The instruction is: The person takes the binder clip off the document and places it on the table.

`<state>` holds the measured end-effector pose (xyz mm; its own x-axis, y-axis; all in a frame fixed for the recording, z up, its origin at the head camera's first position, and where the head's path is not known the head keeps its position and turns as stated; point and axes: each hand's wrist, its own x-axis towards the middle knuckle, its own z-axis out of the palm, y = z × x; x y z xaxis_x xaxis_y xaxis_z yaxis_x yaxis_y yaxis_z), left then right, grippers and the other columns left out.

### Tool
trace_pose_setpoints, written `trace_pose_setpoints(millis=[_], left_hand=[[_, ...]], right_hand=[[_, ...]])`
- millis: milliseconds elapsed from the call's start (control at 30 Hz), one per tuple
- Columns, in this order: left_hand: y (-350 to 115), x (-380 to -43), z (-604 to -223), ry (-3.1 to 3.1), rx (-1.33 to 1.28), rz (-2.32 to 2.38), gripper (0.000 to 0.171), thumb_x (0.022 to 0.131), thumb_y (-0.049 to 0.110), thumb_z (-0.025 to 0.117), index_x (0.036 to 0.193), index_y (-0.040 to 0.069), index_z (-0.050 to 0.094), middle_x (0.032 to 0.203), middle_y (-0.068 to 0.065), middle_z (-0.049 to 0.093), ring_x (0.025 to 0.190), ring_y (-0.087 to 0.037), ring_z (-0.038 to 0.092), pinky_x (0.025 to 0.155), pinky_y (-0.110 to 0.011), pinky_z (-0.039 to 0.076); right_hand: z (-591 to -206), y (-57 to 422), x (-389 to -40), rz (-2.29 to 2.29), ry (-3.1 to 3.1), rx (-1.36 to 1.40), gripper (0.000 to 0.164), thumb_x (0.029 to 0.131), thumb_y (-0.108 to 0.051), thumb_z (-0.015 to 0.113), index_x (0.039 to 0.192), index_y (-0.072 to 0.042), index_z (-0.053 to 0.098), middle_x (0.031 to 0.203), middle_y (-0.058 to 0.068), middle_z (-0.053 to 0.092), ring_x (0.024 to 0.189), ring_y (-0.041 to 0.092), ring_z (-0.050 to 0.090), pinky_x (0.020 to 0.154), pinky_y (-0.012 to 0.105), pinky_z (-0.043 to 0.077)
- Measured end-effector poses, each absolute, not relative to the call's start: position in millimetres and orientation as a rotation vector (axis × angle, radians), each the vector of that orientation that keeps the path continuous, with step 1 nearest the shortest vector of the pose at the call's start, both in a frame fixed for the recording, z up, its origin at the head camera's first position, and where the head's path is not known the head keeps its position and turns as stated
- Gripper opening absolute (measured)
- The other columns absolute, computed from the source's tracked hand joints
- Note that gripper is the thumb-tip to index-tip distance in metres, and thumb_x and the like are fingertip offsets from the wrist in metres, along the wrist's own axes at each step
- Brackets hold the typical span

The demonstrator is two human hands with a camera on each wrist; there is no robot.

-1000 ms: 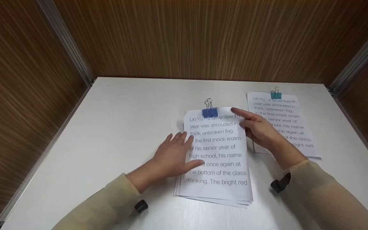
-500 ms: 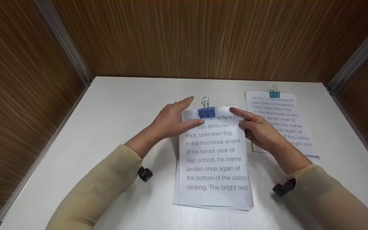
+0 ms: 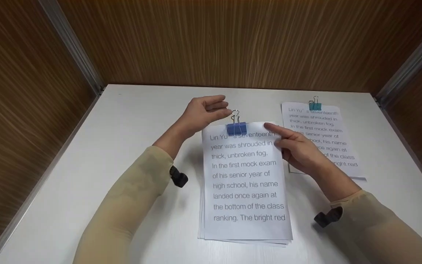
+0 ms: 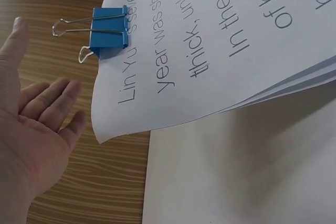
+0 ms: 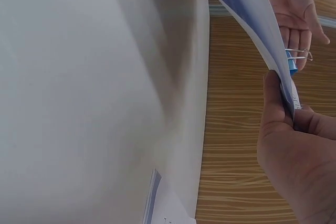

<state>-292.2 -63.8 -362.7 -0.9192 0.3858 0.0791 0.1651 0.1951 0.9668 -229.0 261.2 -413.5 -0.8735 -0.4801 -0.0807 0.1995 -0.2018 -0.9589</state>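
A stack of printed sheets point(image 3: 245, 176) is tilted up off the white table, its upper edge raised. Clamped at the middle of that edge is a blue binder clip point(image 3: 236, 129) point(image 4: 108, 27), its wire handles pointing away. My right hand point(image 3: 300, 150) pinches the stack by its upper right side; the right wrist view shows the paper between thumb and fingers point(image 5: 315, 121). My left hand point(image 3: 203, 113) is held beside the clip's handles, palm towards them. In the left wrist view there is a gap between my left hand point(image 4: 39, 124) and the clip, and it holds nothing.
A second stack of printed sheets point(image 3: 317, 128) with a teal binder clip point(image 3: 315, 106) lies on the table point(image 3: 141, 121) at the right, partly behind my right hand. Wood-grain panels point(image 3: 211, 44) enclose the back and sides.
My left hand has left the stack's left edge and moved up and away, past its top corner, to the clip's handles. The right hand keeps its grip with little movement.
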Motion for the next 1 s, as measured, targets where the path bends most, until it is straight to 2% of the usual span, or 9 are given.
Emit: trace_pose_setpoints(millis=[200, 367, 633, 833, 1000], left_hand=[[-58.2, -303.2, -364.8, 2.210, 0.499, 1.807, 0.064, 0.095, 0.031, 0.084, 0.151, 0.011, 0.061, 0.136, -0.001, 0.072, 0.127, -0.013, 0.066, 0.113, -0.032, 0.047], [-52.9, -307.0, -368.3, 2.182, 0.523, 1.764, 0.058, 0.094, 0.027, 0.085, 0.145, 0.008, 0.066, 0.128, -0.002, 0.076, 0.121, -0.013, 0.070, 0.110, -0.029, 0.050], [-50.2, -308.3, -371.1, 2.222, 0.600, 1.668, 0.052, 0.093, 0.034, 0.086, 0.136, 0.009, 0.073, 0.119, 0.001, 0.077, 0.113, -0.017, 0.070, 0.105, -0.032, 0.052], [-49.3, -308.1, -372.7, 2.239, 0.565, 1.642, 0.051, 0.093, 0.038, 0.085, 0.135, 0.012, 0.074, 0.118, 0.004, 0.076, 0.114, -0.014, 0.069, 0.107, -0.033, 0.051], [-47.1, -308.8, -372.4, 2.239, 0.577, 1.647, 0.051, 0.093, 0.036, 0.085, 0.135, 0.009, 0.073, 0.118, 0.003, 0.077, 0.115, -0.014, 0.069, 0.108, -0.032, 0.051]], right_hand=[[-412.6, 262.3, -228.7, -2.123, 1.617, -0.321, 0.060, 0.108, 0.008, 0.038, 0.166, -0.010, 0.037, 0.156, 0.015, 0.052, 0.123, 0.022, 0.066, 0.083, 0.028, 0.060], [-411.1, 261.3, -228.5, -2.101, 1.612, -0.324, 0.060, 0.109, 0.006, 0.037, 0.166, -0.011, 0.036, 0.160, 0.017, 0.047, 0.129, 0.025, 0.064, 0.090, 0.032, 0.060], [-410.6, 261.4, -230.6, -2.104, 1.619, -0.330, 0.059, 0.110, 0.006, 0.036, 0.166, -0.010, 0.036, 0.159, 0.018, 0.048, 0.126, 0.024, 0.065, 0.088, 0.031, 0.060], [-412.5, 261.6, -230.9, -2.106, 1.616, -0.318, 0.059, 0.109, 0.007, 0.037, 0.166, -0.010, 0.037, 0.158, 0.018, 0.050, 0.126, 0.024, 0.065, 0.089, 0.031, 0.060], [-412.1, 262.7, -231.5, -2.114, 1.618, -0.312, 0.059, 0.109, 0.007, 0.038, 0.165, -0.010, 0.039, 0.155, 0.016, 0.053, 0.126, 0.024, 0.066, 0.090, 0.032, 0.061]])
